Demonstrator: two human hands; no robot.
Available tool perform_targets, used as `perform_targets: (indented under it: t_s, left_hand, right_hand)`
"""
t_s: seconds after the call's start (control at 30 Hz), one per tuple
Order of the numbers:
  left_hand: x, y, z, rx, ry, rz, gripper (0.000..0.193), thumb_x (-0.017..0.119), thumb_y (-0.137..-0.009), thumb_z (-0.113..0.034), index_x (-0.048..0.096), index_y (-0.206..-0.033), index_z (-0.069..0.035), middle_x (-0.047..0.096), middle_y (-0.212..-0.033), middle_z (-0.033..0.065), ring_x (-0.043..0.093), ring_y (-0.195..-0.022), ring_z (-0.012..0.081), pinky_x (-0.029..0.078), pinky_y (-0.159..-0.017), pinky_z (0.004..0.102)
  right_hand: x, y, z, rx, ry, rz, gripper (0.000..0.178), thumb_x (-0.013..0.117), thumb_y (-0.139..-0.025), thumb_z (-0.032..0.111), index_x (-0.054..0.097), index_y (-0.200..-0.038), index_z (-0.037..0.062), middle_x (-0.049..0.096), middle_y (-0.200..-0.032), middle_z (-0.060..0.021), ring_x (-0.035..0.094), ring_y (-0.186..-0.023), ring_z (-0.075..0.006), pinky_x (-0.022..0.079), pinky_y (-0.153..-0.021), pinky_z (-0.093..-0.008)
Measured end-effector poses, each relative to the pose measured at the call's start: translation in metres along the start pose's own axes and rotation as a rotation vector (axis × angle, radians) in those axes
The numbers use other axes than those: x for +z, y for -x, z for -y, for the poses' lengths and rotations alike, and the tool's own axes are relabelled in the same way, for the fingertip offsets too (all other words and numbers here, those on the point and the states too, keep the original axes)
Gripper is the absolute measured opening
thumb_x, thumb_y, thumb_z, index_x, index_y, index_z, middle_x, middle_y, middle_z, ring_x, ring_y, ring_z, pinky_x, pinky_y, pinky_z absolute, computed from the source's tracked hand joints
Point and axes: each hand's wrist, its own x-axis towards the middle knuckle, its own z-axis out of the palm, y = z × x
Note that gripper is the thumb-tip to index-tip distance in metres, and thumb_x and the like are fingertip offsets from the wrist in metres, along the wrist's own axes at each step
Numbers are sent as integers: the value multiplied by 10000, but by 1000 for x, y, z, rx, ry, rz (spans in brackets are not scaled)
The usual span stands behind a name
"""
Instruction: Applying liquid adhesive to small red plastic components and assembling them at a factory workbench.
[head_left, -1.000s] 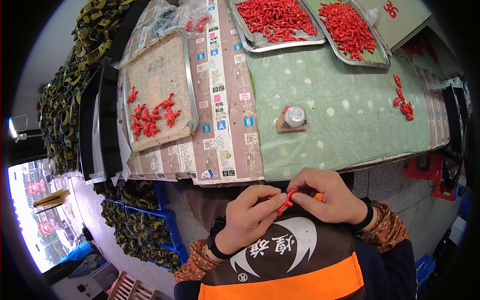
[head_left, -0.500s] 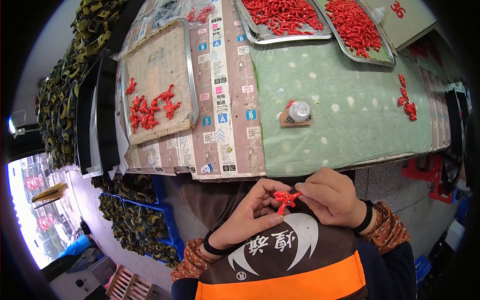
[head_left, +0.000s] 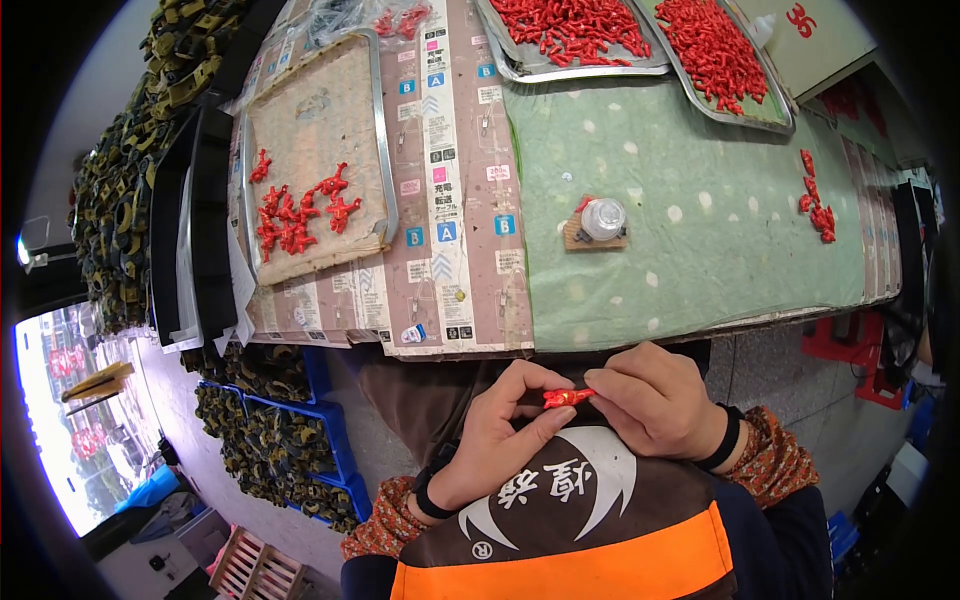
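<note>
Left hand point(head_left: 500, 428): pinching glossy, knobbly red piece point(head_left: 563, 398) | right hand point(head_left: 662, 402): pinched on its tapered end

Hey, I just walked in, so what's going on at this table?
A person holds a small red piece just off the table's near edge, left hand and right hand both on it. Several red pieces lie in the left tray; two trays at the back hold heaps of red parts.
</note>
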Motion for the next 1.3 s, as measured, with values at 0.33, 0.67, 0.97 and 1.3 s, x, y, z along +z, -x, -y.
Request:
perform_targets:
  t_s: [0.33,0.67,0.97,1.3]
  left_hand:
    - [-2,2,-4,108,-243,-12,229,754,-894,-21,675,-1107,4,694,-1051,69,649,-982,122,512,-883,275]
    - [5,10,9,190,-278,-33,229,773,-859,-14,703,-1074,21,730,-1040,111,691,-962,170,526,-883,282]
    - [5,10,10,190,-262,-28,217,756,-880,-21,687,-1080,25,729,-1035,107,687,-960,161,522,-882,278]
    - [7,9,13,187,-237,-39,191,756,-891,-58,698,-1067,-11,713,-1002,83,683,-899,160,528,-817,271]
  right_hand:
    - [-2,9,-2,-129,41,73,354,715,-670,34,674,-1014,-40,629,-885,-118,637,-675,-229,530,-537,-311]
    - [-1,15,8,-214,134,65,369,676,-683,104,656,-1005,-75,609,-872,-119,630,-667,-206,535,-554,-287]
    - [1,16,8,-220,151,72,357,676,-695,108,657,-1000,-75,611,-860,-116,644,-679,-199,540,-559,-277]
    - [1,18,9,-217,144,71,337,687,-702,87,654,-993,-81,604,-848,-111,643,-676,-198,537,-549,-278]
